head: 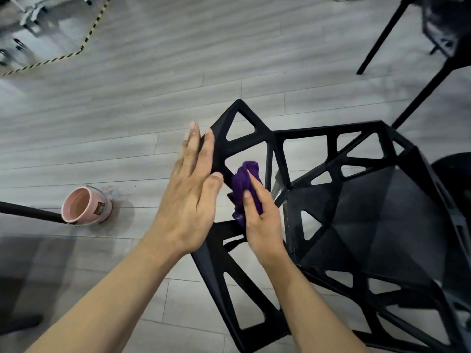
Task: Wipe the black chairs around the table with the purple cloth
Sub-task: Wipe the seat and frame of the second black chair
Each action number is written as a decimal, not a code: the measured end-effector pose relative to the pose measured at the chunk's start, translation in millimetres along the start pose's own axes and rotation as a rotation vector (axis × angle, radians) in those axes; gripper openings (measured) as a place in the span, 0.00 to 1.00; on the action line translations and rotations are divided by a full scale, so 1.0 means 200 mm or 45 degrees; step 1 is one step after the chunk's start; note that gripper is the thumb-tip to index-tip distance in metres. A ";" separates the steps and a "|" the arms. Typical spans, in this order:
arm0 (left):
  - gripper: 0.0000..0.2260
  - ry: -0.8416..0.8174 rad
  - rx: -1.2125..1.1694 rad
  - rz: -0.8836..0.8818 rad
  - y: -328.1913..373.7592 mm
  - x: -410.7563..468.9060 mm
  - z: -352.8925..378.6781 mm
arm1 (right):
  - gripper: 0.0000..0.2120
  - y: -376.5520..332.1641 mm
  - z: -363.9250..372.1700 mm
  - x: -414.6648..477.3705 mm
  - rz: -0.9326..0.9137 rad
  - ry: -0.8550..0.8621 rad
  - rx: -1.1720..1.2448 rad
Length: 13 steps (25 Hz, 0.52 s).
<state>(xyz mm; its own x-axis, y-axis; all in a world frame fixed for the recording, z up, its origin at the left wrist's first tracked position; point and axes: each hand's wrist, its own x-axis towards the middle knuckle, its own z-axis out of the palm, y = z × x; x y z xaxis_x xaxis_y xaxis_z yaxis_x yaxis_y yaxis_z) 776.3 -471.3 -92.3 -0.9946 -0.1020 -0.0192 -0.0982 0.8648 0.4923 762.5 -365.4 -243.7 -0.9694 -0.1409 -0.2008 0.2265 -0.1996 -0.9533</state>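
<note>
two hands are in view. the left hand (190, 200) is open, its fingers straight and flat against the outer edge of the back of one black chair (369, 225). the right hand (262, 225) grips one purple cloth (244, 179), thumb and fingers closed round it, and presses it on a bar of the same chair back, just beside the left hand. the cloth is soft and bunched into a lump.

the chair is of hard, matt black material. its back and sides are a frame of straight bars with many triangle openings, and its seat is made of flat angled facets.

a second chair (443, 29), also black with thin straight legs, is partly seen at the top right, well apart from the first.

the floor (178, 59) is of grey wood-look planks. on it at the left there is one pink round cup (86, 205), touching the end of one black leg (28, 212). one yellow-black striped tape (94, 24) runs at the top left.
</note>
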 end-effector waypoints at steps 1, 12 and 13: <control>0.33 0.005 0.000 0.002 0.01 0.00 0.00 | 0.19 0.03 -0.04 -0.02 0.050 0.076 -0.054; 0.30 0.016 0.036 0.057 0.01 0.00 0.01 | 0.16 0.12 -0.05 0.40 0.374 0.515 0.028; 0.30 0.017 0.029 0.052 0.01 0.00 0.01 | 0.16 0.09 -0.04 0.49 0.343 0.515 0.116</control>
<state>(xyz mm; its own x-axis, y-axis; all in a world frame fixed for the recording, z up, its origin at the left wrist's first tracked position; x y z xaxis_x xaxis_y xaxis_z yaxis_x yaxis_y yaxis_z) 776.3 -468.7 -92.6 -0.9973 -0.0730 0.0124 -0.0585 0.8792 0.4728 671.5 -374.7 -281.5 -0.8301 0.1848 -0.5260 0.4640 -0.2941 -0.8356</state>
